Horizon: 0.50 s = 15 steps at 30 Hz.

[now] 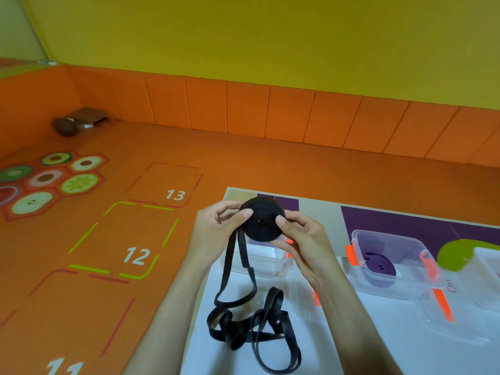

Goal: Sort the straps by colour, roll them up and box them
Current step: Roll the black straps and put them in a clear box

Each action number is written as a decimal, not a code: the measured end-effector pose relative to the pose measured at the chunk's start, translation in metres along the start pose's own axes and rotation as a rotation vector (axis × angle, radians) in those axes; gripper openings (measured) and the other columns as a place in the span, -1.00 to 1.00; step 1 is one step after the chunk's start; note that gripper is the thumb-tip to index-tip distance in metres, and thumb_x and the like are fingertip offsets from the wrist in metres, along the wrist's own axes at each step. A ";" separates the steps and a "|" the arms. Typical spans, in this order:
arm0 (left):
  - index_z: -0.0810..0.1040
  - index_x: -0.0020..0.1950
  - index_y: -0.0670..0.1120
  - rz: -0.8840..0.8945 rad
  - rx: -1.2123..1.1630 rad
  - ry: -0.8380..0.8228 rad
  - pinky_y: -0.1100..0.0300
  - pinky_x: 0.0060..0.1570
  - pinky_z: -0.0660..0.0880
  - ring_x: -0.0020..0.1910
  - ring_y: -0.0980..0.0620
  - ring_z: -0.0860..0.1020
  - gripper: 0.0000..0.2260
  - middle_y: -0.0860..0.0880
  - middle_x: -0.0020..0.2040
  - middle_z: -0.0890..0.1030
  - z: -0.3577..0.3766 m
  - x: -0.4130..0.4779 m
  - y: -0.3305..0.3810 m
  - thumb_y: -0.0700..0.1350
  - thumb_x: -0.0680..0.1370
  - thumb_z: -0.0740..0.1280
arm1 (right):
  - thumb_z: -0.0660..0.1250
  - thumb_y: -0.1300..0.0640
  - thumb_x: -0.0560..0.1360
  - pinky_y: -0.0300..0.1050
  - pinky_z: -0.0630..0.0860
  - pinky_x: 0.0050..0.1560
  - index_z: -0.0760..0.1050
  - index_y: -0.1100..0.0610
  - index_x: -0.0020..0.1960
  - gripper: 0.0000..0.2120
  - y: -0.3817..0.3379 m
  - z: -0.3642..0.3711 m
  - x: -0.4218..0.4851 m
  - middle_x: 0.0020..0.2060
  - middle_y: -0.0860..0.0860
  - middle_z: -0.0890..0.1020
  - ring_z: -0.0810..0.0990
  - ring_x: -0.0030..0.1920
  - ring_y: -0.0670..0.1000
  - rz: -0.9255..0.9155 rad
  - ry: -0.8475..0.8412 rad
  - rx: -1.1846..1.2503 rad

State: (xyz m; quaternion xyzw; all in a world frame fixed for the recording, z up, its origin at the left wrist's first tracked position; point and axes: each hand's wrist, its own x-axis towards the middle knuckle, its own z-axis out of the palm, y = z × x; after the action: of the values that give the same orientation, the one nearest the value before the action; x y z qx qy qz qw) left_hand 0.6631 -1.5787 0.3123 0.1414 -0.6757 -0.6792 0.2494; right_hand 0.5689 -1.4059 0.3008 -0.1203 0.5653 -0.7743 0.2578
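A black strap, partly wound into a flat roll [262, 220], is held up above the table between both hands. My left hand [216, 226] pinches the roll's left edge and my right hand [300, 236] grips its right side, thumb on the face. The loose end of the black strap [251, 320] hangs down and lies tangled in loops on the white table. A clear box [273, 258] stands right behind and below the roll. A second clear box [392, 261] with orange clips holds a rolled purple strap [378, 266].
A third clear box [487, 261] peeks in at the right edge next to a green patch [454, 253]. A clear lid with an orange clip [441, 301] lies on the table. The orange floor with numbered squares [135, 255] runs left of the table.
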 end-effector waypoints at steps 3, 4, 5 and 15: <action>0.71 0.02 -0.05 0.031 0.110 -0.044 0.34 -0.04 0.58 -0.06 0.11 0.74 -0.91 0.04 -0.08 0.78 -0.006 0.000 0.000 -0.22 0.56 0.50 | 0.48 0.20 0.56 0.09 0.68 0.18 0.62 0.21 0.18 -0.78 -0.008 -0.008 -0.001 0.06 0.17 0.74 0.74 0.11 0.16 -0.039 -0.111 -0.204; 0.72 0.02 -0.07 0.040 0.151 -0.063 0.34 -0.03 0.57 -0.05 0.11 0.73 -0.92 0.05 -0.08 0.78 -0.008 0.000 -0.001 -0.21 0.56 0.50 | 0.49 0.20 0.55 0.04 0.68 0.16 0.63 0.17 0.20 -0.77 -0.016 -0.010 -0.001 0.07 0.12 0.75 0.75 0.11 0.13 -0.059 -0.154 -0.309; 0.72 0.02 -0.09 0.051 0.186 -0.076 0.33 -0.02 0.58 -0.05 0.11 0.73 -0.92 0.05 -0.08 0.78 -0.008 -0.001 -0.001 -0.21 0.56 0.51 | 0.50 0.19 0.55 0.00 0.69 0.12 0.65 0.14 0.20 -0.76 -0.023 -0.011 0.000 0.07 0.08 0.75 0.75 0.09 0.09 -0.074 -0.186 -0.400; 0.74 0.06 -0.09 -0.064 -0.049 -0.037 0.32 -0.10 0.59 -0.04 0.03 0.75 -0.84 -0.04 -0.04 0.78 0.003 -0.013 -0.009 -0.23 0.49 0.55 | 0.51 0.24 0.52 0.10 0.74 -0.07 0.70 0.21 0.10 -0.84 -0.015 -0.015 -0.003 -0.02 0.20 0.75 0.76 0.03 0.17 -0.065 -0.002 -0.253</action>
State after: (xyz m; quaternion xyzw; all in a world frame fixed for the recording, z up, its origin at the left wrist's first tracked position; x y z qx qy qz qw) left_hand 0.6712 -1.5696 0.3014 0.1444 -0.6585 -0.7056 0.2183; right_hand 0.5603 -1.3886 0.3098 -0.1708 0.6539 -0.7046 0.2160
